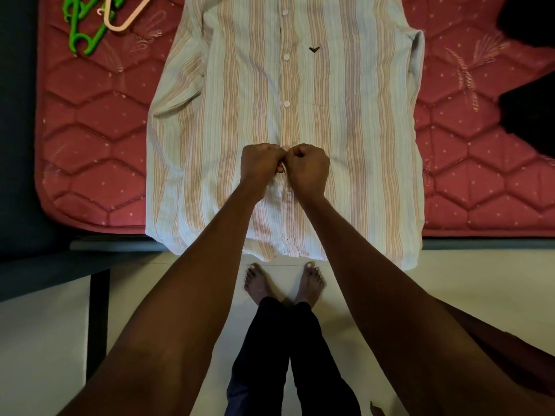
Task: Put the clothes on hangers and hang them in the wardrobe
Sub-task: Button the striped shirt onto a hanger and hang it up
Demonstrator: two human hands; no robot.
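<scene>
A person standing barefoot at the foot of a bed works the front of a striped button-up shirt (240, 115), which lies face up and flat on the red quilted mattress (90, 130), collar away from the person and hem hanging just over the near edge. The left hand (261, 166) and right hand (307, 169) meet knuckle to knuckle on the shirt's button placket (285, 79), low on the garment; each grip is closed, fingers curled in and pinching the fabric on either side of the opening, apparently at a button, though the button itself is hidden between the hands. Three white buttons above them look fastened.

The shirt's long axis runs straight away from the person, in line with both forearms, so neither hand is nearer than the other; the placket below the hands, towards the hem, appears to lie open.

A green hanger (81, 34) and a pale peach hanger (126, 16) rest together on the mattress at the far left corner, well apart from the hands and on the left hand's side. Dark clothing (528, 109) lies at the right edge of the bed. No wardrobe is in view.
</scene>
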